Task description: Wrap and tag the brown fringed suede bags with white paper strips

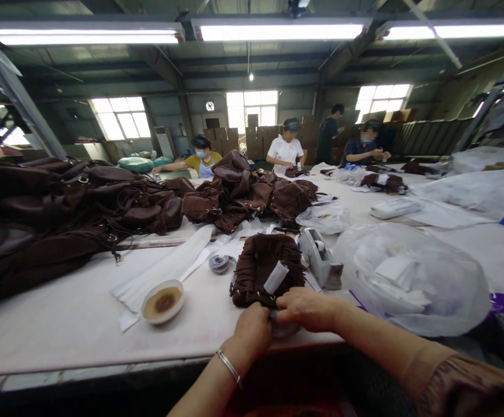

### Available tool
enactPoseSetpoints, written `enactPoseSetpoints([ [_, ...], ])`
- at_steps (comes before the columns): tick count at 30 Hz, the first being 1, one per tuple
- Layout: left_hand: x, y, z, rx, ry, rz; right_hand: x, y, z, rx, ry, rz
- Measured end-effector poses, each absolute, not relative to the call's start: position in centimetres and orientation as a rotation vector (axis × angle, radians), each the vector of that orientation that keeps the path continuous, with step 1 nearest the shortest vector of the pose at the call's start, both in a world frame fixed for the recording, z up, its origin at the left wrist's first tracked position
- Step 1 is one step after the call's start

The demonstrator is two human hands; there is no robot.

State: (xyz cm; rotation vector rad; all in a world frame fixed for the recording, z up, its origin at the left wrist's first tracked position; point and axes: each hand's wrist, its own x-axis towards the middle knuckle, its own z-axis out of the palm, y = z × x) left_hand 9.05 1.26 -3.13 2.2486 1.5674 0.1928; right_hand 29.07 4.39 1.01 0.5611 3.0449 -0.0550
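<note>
A dark brown fringed bag lies on the table in front of me, with a white wrapped packet on it and gold-coloured rings along its near edge. My left hand, with a silver bangle at the wrist, is closed at that near edge. Beside it, my right hand is closed too, its fingers curled against the bag's near right corner. Some greyish translucent plastic shows between and below the hands. My fingers hide what exactly they pinch.
A grey tape dispenser stands right of the bag, near a large clear plastic sack. To the left are a grey roll and a bowl with brown contents. Brown bags are heaped behind; several people work across the table.
</note>
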Motion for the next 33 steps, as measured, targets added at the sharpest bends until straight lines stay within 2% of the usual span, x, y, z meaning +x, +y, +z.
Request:
enactPoseSetpoints([
  [8,9.2,0.2,-3.4,2.268,1.604,0.283,28.0,4.9,-1.1,0.543,2.998,0.050],
  [13,8.7,-2.2,-4.4,2.377,1.439,0.838,28.2,4.4,-1.1,0.716,3.013,0.037],
  [15,8.4,-3.0,-4.8,2.394,1.344,0.949,28.1,4.1,-0.7,0.772,3.011,-0.018],
  [21,8.8,-4.1,-6.0,2.513,1.363,0.916,26.1,3.2,-0.6,1.208,2.850,-0.251],
  [27,9.0,-4.3,-6.5,2.417,1.562,0.775,25.0,2.2,-1.3,1.338,2.755,-0.318],
  [33,9.6,-4.0,-6.3,2.221,1.578,0.810,25.0,1.7,-2.3,1.464,2.672,-0.414],
])
